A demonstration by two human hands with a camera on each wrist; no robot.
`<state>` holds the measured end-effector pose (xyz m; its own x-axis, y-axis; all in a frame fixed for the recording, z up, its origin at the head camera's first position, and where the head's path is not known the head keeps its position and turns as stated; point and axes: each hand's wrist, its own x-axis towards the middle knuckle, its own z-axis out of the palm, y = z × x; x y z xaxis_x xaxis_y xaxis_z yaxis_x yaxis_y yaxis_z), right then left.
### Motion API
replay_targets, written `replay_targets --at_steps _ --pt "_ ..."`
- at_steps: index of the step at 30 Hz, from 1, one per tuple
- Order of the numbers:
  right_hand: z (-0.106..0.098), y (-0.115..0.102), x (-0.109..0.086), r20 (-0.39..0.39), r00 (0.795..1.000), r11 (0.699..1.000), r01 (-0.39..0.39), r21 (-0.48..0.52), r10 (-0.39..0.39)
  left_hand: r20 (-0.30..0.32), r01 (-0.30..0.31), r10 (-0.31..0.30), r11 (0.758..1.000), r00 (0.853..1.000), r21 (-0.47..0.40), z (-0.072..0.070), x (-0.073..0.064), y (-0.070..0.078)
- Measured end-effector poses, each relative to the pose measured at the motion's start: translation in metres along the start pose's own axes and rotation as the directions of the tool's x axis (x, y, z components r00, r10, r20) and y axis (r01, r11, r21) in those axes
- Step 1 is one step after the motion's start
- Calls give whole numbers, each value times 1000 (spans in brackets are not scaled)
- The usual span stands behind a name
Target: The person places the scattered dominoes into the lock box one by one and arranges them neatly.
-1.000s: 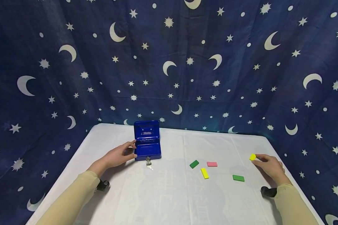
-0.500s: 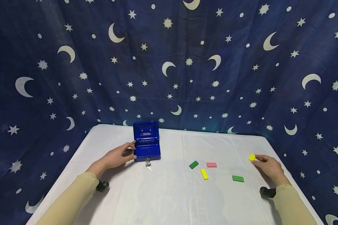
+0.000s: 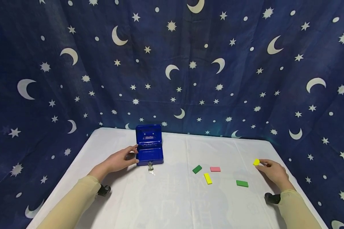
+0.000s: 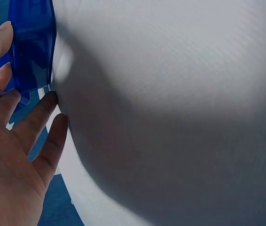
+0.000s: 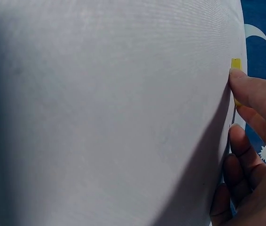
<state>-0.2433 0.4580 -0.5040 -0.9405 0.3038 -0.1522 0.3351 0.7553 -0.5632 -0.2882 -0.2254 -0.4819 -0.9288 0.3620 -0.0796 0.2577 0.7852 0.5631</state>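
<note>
A blue metal cash box (image 3: 157, 162) stands with its lid raised at the back left of the table, a lock with keys (image 3: 151, 169) hanging at its front. My left hand (image 3: 116, 161) touches the box's left side with thumb and index finger spread apart. In the left wrist view, those fingertips lie against the box wall (image 4: 32, 52), the other fingers loose. At the table's right side, my right hand (image 3: 275, 175) pinches a yellow block (image 3: 256, 162) between thumb and fingers. In the right wrist view, the thumb partly hides that block (image 5: 236, 63).
Between the hands lie a dark green block (image 3: 197, 169), a pink block (image 3: 215, 169), another yellow block (image 3: 208, 178) and a lighter green block (image 3: 242, 183). They lie flat on a white tablecloth (image 3: 166, 200). A dark blue curtain (image 3: 172, 47) with moons and stars surrounds the table.
Both hands, the box and the blocks keep their places on the table. Only the head view has shifted slightly.
</note>
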Motion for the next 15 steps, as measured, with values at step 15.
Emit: replay_targets --at_steps 15 --pt "-3 -4 -3 -24 998 996 60 -70 -62 2 -5 5 1000 1000 22 -1 0 3"
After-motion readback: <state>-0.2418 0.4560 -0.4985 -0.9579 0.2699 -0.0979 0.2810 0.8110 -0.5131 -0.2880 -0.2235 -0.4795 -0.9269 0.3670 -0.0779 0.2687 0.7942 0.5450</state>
